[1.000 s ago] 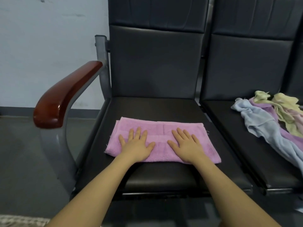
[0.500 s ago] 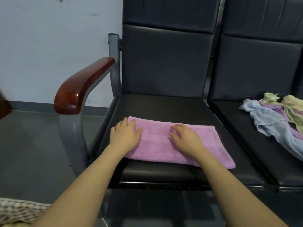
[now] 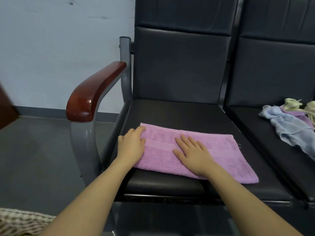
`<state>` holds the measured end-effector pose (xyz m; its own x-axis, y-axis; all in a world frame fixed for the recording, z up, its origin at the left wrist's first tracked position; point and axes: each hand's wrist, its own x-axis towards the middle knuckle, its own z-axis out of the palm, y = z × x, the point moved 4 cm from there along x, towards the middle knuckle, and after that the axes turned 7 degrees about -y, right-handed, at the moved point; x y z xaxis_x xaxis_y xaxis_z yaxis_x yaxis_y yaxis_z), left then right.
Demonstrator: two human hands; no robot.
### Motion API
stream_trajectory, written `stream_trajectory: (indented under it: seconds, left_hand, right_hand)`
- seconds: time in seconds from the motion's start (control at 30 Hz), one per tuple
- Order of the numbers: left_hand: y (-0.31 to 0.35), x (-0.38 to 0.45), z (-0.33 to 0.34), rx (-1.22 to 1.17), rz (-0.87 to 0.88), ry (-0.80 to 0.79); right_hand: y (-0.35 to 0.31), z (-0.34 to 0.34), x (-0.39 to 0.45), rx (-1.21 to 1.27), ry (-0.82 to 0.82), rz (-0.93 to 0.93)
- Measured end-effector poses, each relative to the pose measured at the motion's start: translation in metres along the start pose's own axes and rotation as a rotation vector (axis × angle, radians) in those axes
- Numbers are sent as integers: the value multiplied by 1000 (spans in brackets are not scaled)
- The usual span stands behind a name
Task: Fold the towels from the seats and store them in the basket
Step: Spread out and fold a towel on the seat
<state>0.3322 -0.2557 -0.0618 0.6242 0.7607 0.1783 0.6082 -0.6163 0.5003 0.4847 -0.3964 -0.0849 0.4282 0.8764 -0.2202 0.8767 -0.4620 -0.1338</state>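
Black padded seat [image 3: 179,114] carries the folded pink towel [image 3: 196,155]. Left hand [image 3: 132,145], fingers curled, grips the towel's left end; right hand [image 3: 194,153] presses flat on its middle. Unfolded towels [image 3: 289,123] lie well right, on the adjoining seat.

The scene is dim and evenly lit, with a cool bluish cast. Soft highlights gleam on the glossy wooden armrest [image 3: 92,92], and faint sheen shows on the black seat back [image 3: 180,65]. Shadows are weak. Wide-angle distortion bends lines near the edges; detail is slightly soft throughout.
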Motion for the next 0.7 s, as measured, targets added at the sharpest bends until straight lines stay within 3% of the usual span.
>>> stream_trajectory:
  seconds: [0.2,0.33,0.4,0.47,0.7]
  left_hand:
    - [13,0,-38,-117,87,252]
    - [31,-6,-52,-112,263,333]
    - [44,-7,-52,-93,401,335]
    - [59,-6,-42,-50,529,294]
    - [118,-8,2,71,710,245]
  right_hand:
    - [-42,5,9,53,42,-5]
    - [-49,-4,14,307,120,-93]
    - [-34,-14,9,387,207,-106]
    - [-10,-21,2,288,265,-55]
    - [79,-23,-33,261,239,141]
